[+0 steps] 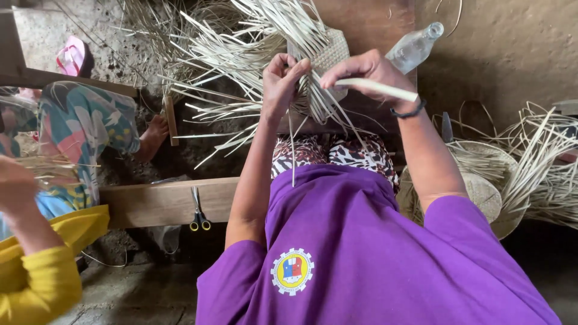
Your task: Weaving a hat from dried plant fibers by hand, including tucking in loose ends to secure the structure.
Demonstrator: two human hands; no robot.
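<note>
Left hand (283, 81), raised before the chest, fingers curled shut and pinching several pale straw strips (241, 54) at the edge of a partly woven mat piece (330, 57). Right hand (367, 72), just beside it, fingers closed around a pale stick tool (379, 89) that runs across the wrist above a dark bracelet (409, 112); its fingertips also touch the strips. The woven piece sits between and just beyond the two hands, above the lap, its loose strips fanning out to the left and hanging down toward the knees.

Nearest the camera: purple shirt (373, 253) with a round badge, and patterned trousers (337, 153) below the hands. Left of the lap, a wooden beam (162, 201) bearing yellow-handled scissors (198, 213). At the left edge, another person's blurred hand (15, 186) and yellow sleeve (39, 283), with a floral garment (84, 132) and a bare foot (153, 135) beyond. To the right, a woven hat (487, 192) among further straw. Farther off, a clear plastic bottle (415, 47) lies past the right hand, and a pink sandal (72, 55) rests on the earthen floor (506, 54).
</note>
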